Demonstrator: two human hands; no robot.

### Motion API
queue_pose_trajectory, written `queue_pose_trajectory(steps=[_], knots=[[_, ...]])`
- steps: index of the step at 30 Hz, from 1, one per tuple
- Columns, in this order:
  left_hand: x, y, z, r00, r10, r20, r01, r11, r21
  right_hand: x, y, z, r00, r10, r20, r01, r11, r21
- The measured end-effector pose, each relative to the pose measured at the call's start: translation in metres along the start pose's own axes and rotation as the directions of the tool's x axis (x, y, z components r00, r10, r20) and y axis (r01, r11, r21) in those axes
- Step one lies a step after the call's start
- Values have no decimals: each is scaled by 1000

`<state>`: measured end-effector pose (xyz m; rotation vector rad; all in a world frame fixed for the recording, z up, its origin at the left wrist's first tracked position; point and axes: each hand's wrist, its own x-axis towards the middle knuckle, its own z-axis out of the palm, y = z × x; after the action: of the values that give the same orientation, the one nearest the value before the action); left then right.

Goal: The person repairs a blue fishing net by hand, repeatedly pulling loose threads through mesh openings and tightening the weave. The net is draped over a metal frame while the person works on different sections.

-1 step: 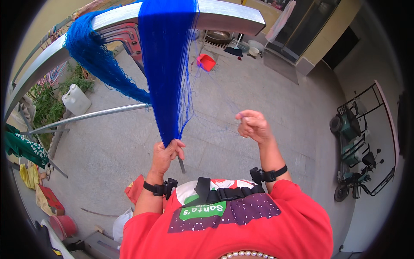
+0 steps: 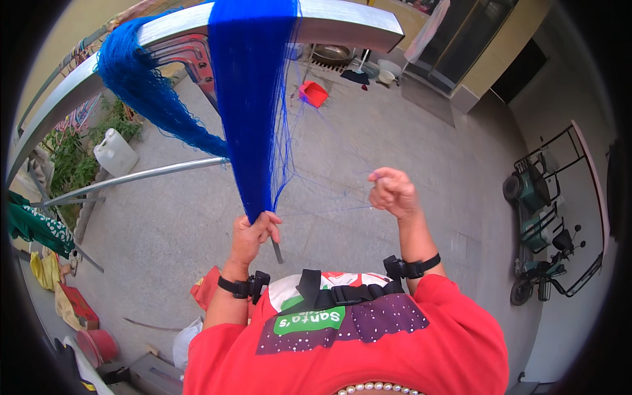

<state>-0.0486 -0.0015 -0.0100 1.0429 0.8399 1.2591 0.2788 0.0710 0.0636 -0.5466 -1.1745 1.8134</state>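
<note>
A thick bundle of blue threads [image 2: 253, 99] hangs over a grey metal rail [image 2: 342, 23] and narrows to a point at the bottom. My left hand [image 2: 253, 234] is closed around that lower end, and a short dark stick [image 2: 277, 250] pokes out below the fist. My right hand [image 2: 393, 192] is raised to the right, its fingers pinched on a thin blue strand [image 2: 329, 210] that runs back toward the bundle. A second, looser blue bundle [image 2: 141, 92] drapes over the rail farther left.
A slanted metal pipe [image 2: 138, 176] crosses behind the bundle. On the concrete yard stand a white jug [image 2: 115, 153], a red dustpan [image 2: 314, 93] and plants [image 2: 72, 158]. A small green cargo vehicle [image 2: 543, 224] is parked at the right. Green cloth [image 2: 33, 227] hangs at the left.
</note>
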Motion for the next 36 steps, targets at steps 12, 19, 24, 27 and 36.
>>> queue_pose_trajectory(steps=[12,19,24,27,36], knots=[[-2,5,-8,998,-33,50,35,999,-42,-64,9,-140,714,14,-700,136,978,158],[-2,6,-3,998,-33,54,39,993,-112,21,59,-92,731,-164,-662,-679,-81,-730],[-1,6,0,997,-43,70,53,987,-150,152,41,13,943,-201,-265,-37,728,-685],[2,4,6,997,-35,67,46,985,-168,197,24,57,941,-105,-320,-57,888,-457],[0,-1,11,998,-23,51,30,990,-139,217,26,30,876,-62,-478,-80,959,-270]])
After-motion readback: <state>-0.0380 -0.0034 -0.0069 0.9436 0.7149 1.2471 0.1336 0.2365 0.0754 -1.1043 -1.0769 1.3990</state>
